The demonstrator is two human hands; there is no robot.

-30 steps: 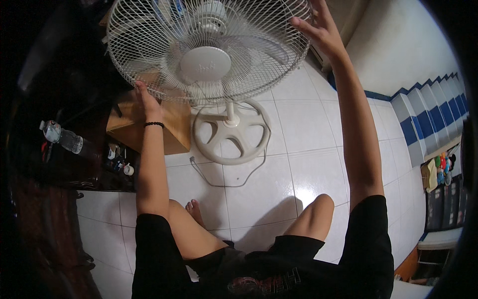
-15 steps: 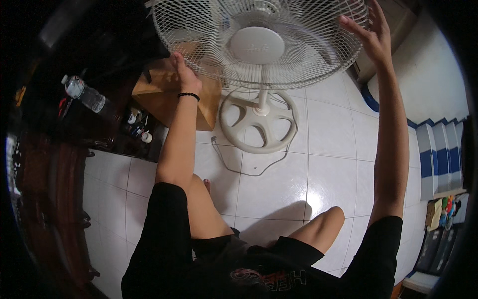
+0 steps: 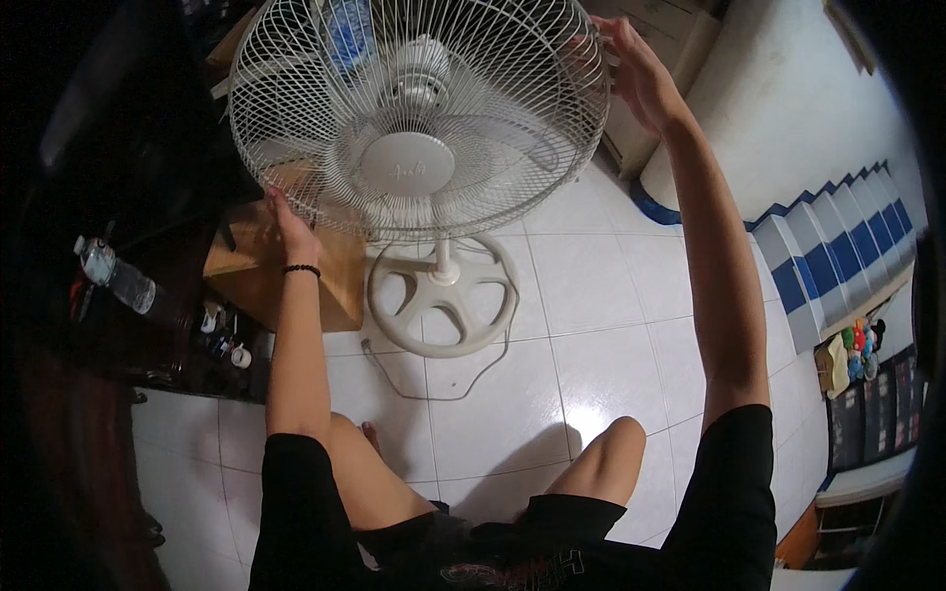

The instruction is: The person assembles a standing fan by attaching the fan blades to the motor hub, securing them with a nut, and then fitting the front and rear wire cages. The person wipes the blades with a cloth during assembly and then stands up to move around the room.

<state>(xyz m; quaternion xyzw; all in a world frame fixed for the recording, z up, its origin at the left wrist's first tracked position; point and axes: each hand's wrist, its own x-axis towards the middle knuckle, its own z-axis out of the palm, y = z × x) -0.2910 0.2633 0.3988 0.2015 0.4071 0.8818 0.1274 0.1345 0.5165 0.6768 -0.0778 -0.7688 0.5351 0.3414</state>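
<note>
Spanning left fingers to right fingers | fan guard | touching both

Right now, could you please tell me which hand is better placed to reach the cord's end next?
Probably the left hand: at the lower left rim of the fan, it looks nearer the cord's end than the right hand, which is up at the right rim.

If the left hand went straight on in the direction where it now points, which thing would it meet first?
Most likely the white fan guard, at its lower left rim in the picture. The left hand points toward it and seems to touch that rim; the exact depth is unclear.
</note>
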